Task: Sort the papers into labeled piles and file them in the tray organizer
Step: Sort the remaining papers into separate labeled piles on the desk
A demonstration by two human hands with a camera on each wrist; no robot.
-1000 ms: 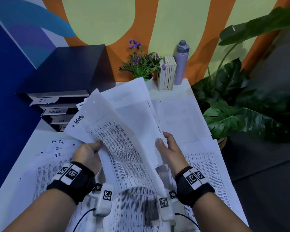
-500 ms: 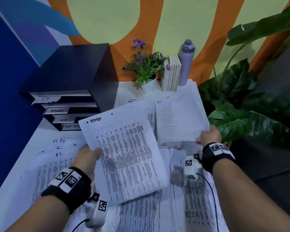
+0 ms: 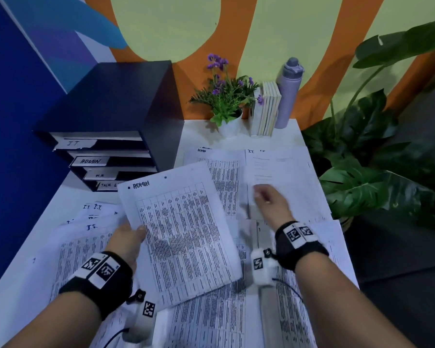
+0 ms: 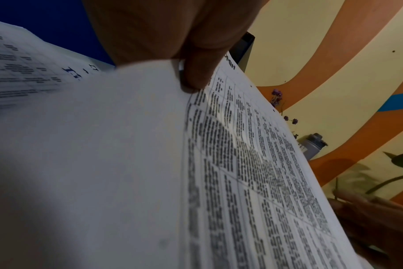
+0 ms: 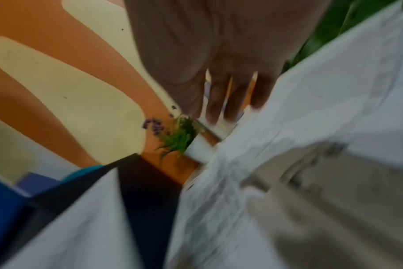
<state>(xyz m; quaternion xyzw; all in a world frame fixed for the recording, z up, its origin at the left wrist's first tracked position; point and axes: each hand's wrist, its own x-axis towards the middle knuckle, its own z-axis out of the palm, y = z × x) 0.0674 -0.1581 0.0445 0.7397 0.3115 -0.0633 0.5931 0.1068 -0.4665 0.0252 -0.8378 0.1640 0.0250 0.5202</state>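
Observation:
My left hand (image 3: 138, 232) pinches the left edge of a printed table sheet marked ADMIN (image 3: 183, 229), held tilted above the desk; in the left wrist view the thumb (image 4: 193, 76) presses on that sheet (image 4: 253, 163). My right hand (image 3: 261, 197) hovers blurred over the papers at the back right, fingers straight and holding nothing (image 5: 223, 102). Just beyond it lies a sheet marked IT (image 3: 279, 172), next to an ADMIN pile (image 3: 224, 177). More IT sheets (image 3: 93, 222) lie at the left. The black tray organizer (image 3: 111, 109) stands at the back left, its slots labelled IT, ADMIN, H.R and TASK.
A potted purple flower (image 3: 226, 101), a row of books (image 3: 266, 109) and a lilac bottle (image 3: 288, 94) line the back wall. A big leafy plant (image 3: 377, 172) crowds the desk's right edge. Unsorted printed sheets (image 3: 211, 317) cover the front of the desk under my forearms.
My right hand carried a sheet off to the back right, laid it down, let go and now swings back left. My left hand kept the ADMIN sheet, which now lies flatter.

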